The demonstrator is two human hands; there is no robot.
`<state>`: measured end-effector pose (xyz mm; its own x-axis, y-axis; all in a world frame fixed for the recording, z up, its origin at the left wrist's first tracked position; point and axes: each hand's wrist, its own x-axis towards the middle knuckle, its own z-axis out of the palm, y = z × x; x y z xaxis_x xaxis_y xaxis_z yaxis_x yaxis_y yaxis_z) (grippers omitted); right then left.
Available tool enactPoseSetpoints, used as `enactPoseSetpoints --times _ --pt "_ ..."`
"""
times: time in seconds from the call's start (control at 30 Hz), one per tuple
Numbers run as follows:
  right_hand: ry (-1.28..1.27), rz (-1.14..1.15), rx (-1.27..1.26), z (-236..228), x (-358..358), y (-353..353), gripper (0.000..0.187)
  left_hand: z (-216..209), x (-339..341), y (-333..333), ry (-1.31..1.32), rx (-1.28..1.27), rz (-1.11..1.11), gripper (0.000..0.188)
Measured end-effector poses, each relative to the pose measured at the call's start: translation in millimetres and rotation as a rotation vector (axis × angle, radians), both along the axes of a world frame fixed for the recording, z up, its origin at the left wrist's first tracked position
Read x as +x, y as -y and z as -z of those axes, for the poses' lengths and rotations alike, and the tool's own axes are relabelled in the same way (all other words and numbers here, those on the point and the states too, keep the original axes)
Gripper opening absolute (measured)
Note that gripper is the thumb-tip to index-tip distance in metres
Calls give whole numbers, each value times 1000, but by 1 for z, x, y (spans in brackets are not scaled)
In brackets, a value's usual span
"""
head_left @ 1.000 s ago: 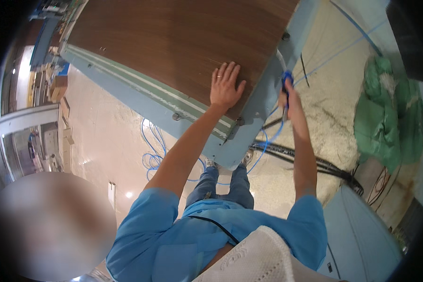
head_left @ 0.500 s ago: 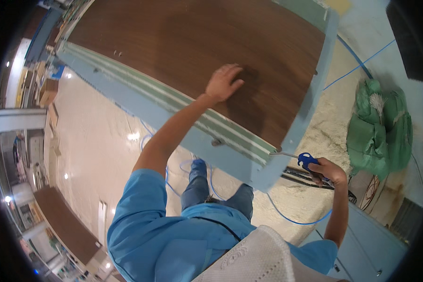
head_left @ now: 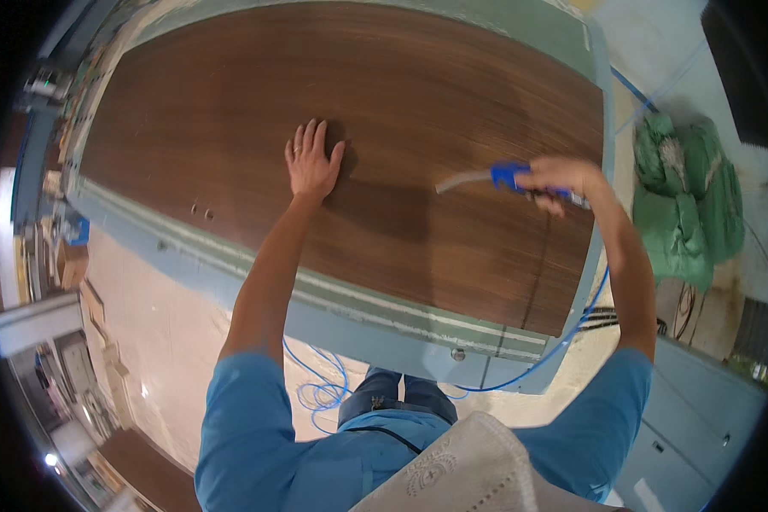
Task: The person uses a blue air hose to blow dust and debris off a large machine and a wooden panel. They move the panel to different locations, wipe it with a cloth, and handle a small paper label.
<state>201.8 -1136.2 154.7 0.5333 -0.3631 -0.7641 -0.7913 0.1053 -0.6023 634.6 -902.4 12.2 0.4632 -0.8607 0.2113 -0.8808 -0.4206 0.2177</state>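
Observation:
A large dark brown wood-grain panel (head_left: 384, 94) lies flat on a blue-grey table with green strips. My left hand (head_left: 312, 166) rests on the panel with its fingers spread, holding nothing. My right hand (head_left: 563, 181) is wrapped round a blue air blow gun (head_left: 509, 176) over the panel's right part. The gun's thin metal nozzle points left, toward my left hand. From the gun a blue air hose (head_left: 563, 341) hangs past the table's near right corner. Two small pale bits (head_left: 201, 211) lie near the panel's left front edge.
Green sacks (head_left: 691, 205) stand on the floor right of the table. A light blue cabinet (head_left: 683, 427) is at the lower right. Coiled blue hose (head_left: 322, 388) lies on the floor by my legs. Shelves and boards line the far left.
My right hand has brought the blow gun up and left from the table's corner to over the panel. My left hand has shifted left, its fingers now spread.

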Motion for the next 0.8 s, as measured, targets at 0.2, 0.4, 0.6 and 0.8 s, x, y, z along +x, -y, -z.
enactPoseSetpoints --times 0.2,0.4,0.6,0.8 --pt "60 853 -253 18 -19 206 40 -13 -8 2 30 76 0 63" --pt "93 831 -86 73 47 275 39 -20 -9 4 43 144 -20 61" --pt "173 382 -133 87 220 284 48 -19 -8 5 -39 180 -6 65" --pt "385 276 -294 111 394 235 58 -18 -5 4 -27 188 11 67"
